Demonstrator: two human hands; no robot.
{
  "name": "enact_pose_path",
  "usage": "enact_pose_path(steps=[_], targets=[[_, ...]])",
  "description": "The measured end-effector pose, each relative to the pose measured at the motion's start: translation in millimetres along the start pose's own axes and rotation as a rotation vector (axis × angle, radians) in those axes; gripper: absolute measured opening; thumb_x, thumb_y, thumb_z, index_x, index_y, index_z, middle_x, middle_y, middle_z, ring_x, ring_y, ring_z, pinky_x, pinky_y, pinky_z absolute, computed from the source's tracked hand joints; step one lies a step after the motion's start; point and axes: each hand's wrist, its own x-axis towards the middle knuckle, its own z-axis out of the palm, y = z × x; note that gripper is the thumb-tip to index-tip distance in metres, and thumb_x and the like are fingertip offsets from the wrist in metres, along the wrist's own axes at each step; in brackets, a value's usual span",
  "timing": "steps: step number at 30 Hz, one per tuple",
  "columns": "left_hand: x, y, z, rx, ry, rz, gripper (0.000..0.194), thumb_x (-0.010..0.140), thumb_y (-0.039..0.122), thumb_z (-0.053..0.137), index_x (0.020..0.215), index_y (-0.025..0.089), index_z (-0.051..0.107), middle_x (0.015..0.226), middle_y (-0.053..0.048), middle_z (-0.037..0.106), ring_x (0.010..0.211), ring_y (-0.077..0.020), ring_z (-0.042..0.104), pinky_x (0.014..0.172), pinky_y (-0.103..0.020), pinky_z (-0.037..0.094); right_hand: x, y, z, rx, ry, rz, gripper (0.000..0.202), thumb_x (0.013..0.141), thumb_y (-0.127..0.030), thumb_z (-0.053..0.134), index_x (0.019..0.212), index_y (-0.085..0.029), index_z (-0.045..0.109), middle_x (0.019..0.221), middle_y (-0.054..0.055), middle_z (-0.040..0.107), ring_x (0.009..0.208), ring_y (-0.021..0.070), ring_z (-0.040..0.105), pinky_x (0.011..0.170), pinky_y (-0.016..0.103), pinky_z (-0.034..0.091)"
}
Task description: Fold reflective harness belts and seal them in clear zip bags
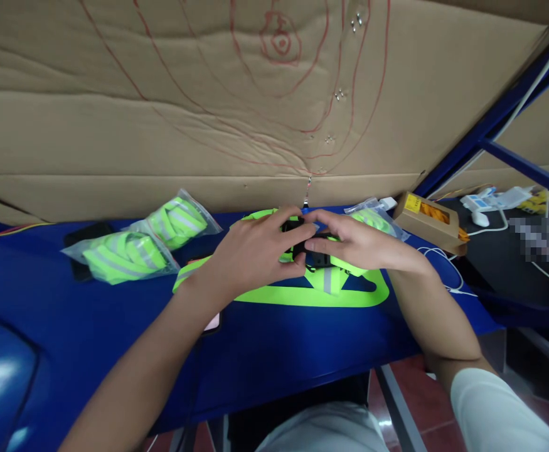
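Observation:
Near the middle of the blue table, my left hand (260, 251) and my right hand (349, 238) meet around a black plastic buckle (320, 257). The left fingers and thumb close on its left part, and the right fingers press on its right part. A neon yellow-green reflective strap (309, 296) is attached near the buckle and lies in a loop on the table beneath both hands. Part of the buckle is hidden by my fingers. The strap also shows under my left wrist.
Bagged neon straps (128, 254) rest on the left, over a dark object. A phone (213, 323) is partly under my left forearm. Another bagged strap (373, 216), an open cardboard box (429, 220) and white cables (448, 270) are on the right. Cardboard (199, 125) stands behind the table (302, 351).

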Motion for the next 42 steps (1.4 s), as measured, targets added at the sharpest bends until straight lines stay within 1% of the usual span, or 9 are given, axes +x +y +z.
enact_pose_path(steps=[6, 9, 13, 15, 18, 20, 24, 33, 42], targets=[[-5, -11, -5.1, -0.109, -0.105, 0.028, 0.051, 0.096, 0.049, 0.064, 0.143, 0.030, 0.056, 0.135, -0.010, 0.061, 0.097, -0.0228, 0.072, 0.076, -0.031, 0.057, -5, 2, -11, 0.054, -0.001, 0.048, 0.039, 0.099, -0.044, 0.062, 0.130, -0.022, 0.063, 0.118, 0.003, 0.071, 0.097, 0.0175, 0.066, 0.086, 0.031, 0.055], [-10, -16, -6.7, -0.087, -0.083, 0.024, 0.057, 0.097, 0.039, 0.066, 0.151, 0.034, 0.049, 0.134, -0.010, 0.062, 0.104, -0.0250, 0.071, 0.086, -0.034, 0.058, -10, 0, -22, 0.057, 0.002, 0.039, 0.045, 0.097, -0.046, 0.065, 0.136, -0.024, 0.064, 0.125, 0.003, 0.072, 0.103, 0.0185, 0.068, 0.091, 0.033, 0.056], [-14, -28, -17.3, -0.062, 0.011, -0.001, 0.047, 0.103, 0.028, 0.051, 0.150, 0.028, 0.052, 0.144, -0.012, 0.059, 0.114, -0.0278, 0.070, 0.091, -0.037, 0.060, -22, -9, -38, 0.050, 0.010, 0.095, 0.049, 0.096, -0.051, 0.067, 0.137, -0.024, 0.064, 0.115, 0.005, 0.075, 0.091, 0.0187, 0.069, 0.078, 0.031, 0.056], [-16, -36, -25.7, -0.096, 0.047, -0.045, 0.044, 0.105, 0.032, 0.046, 0.148, 0.025, 0.056, 0.147, -0.012, 0.059, 0.121, -0.0299, 0.068, 0.097, -0.041, 0.059, -29, -14, -43, -0.086, 0.151, 0.099, 0.040, 0.097, -0.053, 0.065, 0.124, -0.024, 0.071, 0.105, 0.005, 0.076, 0.086, 0.0206, 0.069, 0.077, 0.034, 0.054], [-16, -41, -35.1, -0.185, 0.083, -0.102, 0.042, 0.107, 0.039, 0.046, 0.146, 0.027, 0.057, 0.141, -0.008, 0.066, 0.124, -0.0279, 0.068, 0.104, -0.041, 0.057, -34, -20, -40, -0.460, 0.462, -0.016, 0.030, 0.102, -0.049, 0.061, 0.114, -0.025, 0.076, 0.106, 0.007, 0.078, 0.097, 0.0264, 0.069, 0.088, 0.041, 0.050], [-16, -37, -36.0, -0.212, 0.100, -0.109, 0.042, 0.107, 0.042, 0.046, 0.145, 0.027, 0.057, 0.137, -0.007, 0.070, 0.123, -0.0266, 0.069, 0.104, -0.040, 0.057, -31, -22, -32, -0.643, 0.520, -0.137, 0.028, 0.104, -0.043, 0.058, 0.120, -0.026, 0.075, 0.110, 0.007, 0.078, 0.105, 0.0282, 0.067, 0.094, 0.044, 0.046], [-15, -24, -29.3, -0.171, 0.071, -0.106, 0.043, 0.108, 0.042, 0.045, 0.146, 0.025, 0.056, 0.137, -0.008, 0.069, 0.118, -0.0265, 0.071, 0.098, -0.039, 0.059, -22, -22, -14, -0.724, 0.443, -0.283, 0.030, 0.107, -0.038, 0.053, 0.127, -0.025, 0.071, 0.113, 0.006, 0.078, 0.106, 0.0254, 0.065, 0.093, 0.040, 0.045], [-14, -19, -23.9, -0.046, 0.052, -0.114, 0.043, 0.107, 0.041, 0.047, 0.143, 0.022, 0.059, 0.134, -0.010, 0.071, 0.107, -0.0278, 0.074, 0.084, -0.037, 0.060, -18, -18, 1, -1.046, 0.449, -0.279, 0.032, 0.109, -0.020, 0.044, 0.131, -0.020, 0.068, 0.119, 0.007, 0.076, 0.099, 0.0250, 0.060, 0.081, 0.041, 0.038], [-10, -11, -25.6, -0.001, 0.062, -0.129, 0.043, 0.107, 0.041, 0.047, 0.143, 0.022, 0.060, 0.129, -0.010, 0.073, 0.100, -0.0266, 0.076, 0.081, -0.036, 0.060, -20, -19, 2, -1.036, 0.457, -0.335, 0.034, 0.108, -0.019, 0.048, 0.137, -0.021, 0.065, 0.122, 0.007, 0.075, 0.103, 0.0251, 0.060, 0.081, 0.041, 0.040]])
